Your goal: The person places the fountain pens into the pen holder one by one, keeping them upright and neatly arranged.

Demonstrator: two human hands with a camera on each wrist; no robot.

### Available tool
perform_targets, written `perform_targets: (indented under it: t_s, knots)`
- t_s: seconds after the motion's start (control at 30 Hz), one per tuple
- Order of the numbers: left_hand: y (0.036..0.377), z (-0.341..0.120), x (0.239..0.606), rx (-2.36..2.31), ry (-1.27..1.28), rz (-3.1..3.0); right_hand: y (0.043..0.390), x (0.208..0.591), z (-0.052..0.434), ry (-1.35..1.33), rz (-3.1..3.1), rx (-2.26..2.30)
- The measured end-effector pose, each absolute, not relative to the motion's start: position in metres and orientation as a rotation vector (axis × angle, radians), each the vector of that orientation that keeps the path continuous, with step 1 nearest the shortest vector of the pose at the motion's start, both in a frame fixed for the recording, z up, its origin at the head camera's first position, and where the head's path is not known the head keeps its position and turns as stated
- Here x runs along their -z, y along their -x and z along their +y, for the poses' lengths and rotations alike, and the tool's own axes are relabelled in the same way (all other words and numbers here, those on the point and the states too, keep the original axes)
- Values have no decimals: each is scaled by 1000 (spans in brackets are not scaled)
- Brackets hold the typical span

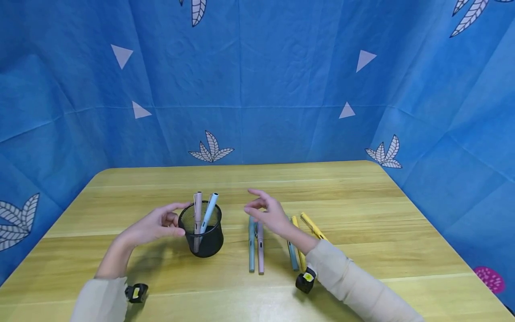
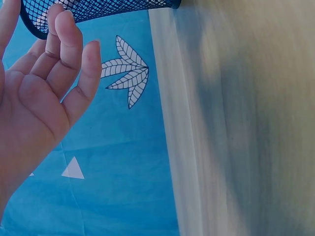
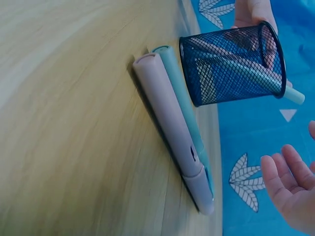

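Bare skin, both hands holding nothing. Left hand (image 1: 154, 226) sits at the left side of the black mesh pen cup (image 1: 201, 232), fingers relaxed and loosely spread, thumb tip near the cup rim; cannot tell from the head view whether it touches the mesh. Left wrist view shows the palm open, fingers (image 2: 64, 44) slightly bent, cup edge (image 2: 98, 9) just beyond the fingertips. Right hand (image 1: 267, 214) hovers above the table (image 1: 362, 210), just right of the cup, fingers loosely spread and slightly curled, nothing between them. Right wrist view shows its fingers (image 3: 290, 189) open in the lower right corner.

Cup stands upright, near-left of table centre. 2 pens stand in it: a pink pen (image 1: 197, 210) and a light blue pen (image 1: 210, 210), tops leaning out past the rim.

Under and near of the right hand, 2 pens lie side by side, touching, pointing near-to-far: a teal pen (image 1: 251, 250) on the left, a mauve pen (image 1: 260, 252) on the right. Right wrist view shows these 2 close up, mauve (image 3: 170, 123) against teal (image 3: 184, 103), with the cup (image 3: 234, 64) just beside them.

Right of those, partly hidden by the right forearm: a blue pen (image 1: 292, 257) and 2 yellow pens (image 1: 314, 226).

Beige sleeves on both arms, each with a black wrist camera (image 1: 136, 293).

Blue cloth backdrop (image 1: 257, 89) with white leaves and triangles surrounds the wooden table on 3 sides.
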State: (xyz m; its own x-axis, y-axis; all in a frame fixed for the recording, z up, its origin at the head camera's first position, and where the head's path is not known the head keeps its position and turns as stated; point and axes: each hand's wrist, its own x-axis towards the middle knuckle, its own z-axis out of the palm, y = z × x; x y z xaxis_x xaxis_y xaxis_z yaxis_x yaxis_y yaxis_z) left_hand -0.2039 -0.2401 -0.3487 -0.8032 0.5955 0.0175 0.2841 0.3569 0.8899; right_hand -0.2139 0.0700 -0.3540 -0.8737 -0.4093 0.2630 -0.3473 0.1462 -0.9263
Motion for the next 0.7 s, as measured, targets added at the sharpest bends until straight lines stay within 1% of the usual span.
perform_targets:
  t_s: [0.2, 0.7]
  knots:
    - [204, -239, 347, -1410, -769, 2327, 225, 372, 82, 760, 2340, 1899]
    - [204, -239, 348, -1412, -779, 2334, 227, 378, 104, 675, 2385, 1914]
